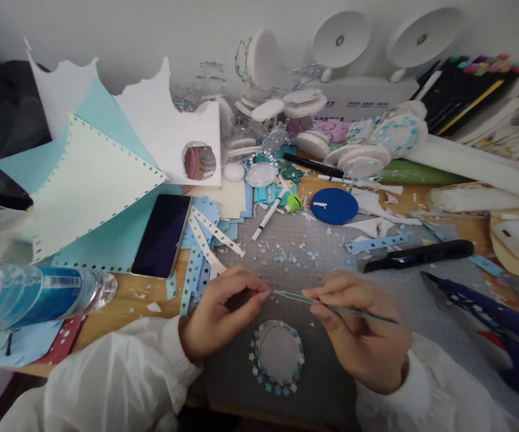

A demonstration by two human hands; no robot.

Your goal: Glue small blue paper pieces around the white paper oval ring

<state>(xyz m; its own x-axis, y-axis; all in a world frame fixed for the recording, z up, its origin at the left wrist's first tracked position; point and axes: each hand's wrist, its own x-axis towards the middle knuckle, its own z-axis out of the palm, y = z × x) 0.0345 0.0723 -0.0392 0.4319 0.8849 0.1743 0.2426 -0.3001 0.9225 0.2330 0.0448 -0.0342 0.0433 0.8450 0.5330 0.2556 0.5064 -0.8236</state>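
A person is holding both hands over a grey mat (281,240), with the white sleeves reaching in from the near edge. The left hand (223,315) is pressing thumb and forefinger together at the left end of a thin pale-blue strand (294,296). The right hand (362,333) is pinching the same strand between thumb and fingers, and a length of it is running on to the right past the fingers. The strand is stretching between the two hands, just beyond a round disc (281,353) that is lying on the mat and is ringed by small blue and white shapes.

Left of the hands, punched paper strips (206,245) are lying beside a dark-screened phone (162,235), and a clear water bottle (38,298) with a blue label is lying on its side at the far left of the scene. Beyond the phone, large white and pale-blue sheets (92,186) are overlapping.

Farther back, a blue oval (334,206) is resting near a white pen (269,215) and a bright green piece (294,203). To the right, a black cutter-like tool (421,255) is lying beyond a dark-blue tool (488,324). Small paper bits (297,255) are scattering across the mat, and white round pieces (304,102) are crowding the far side.
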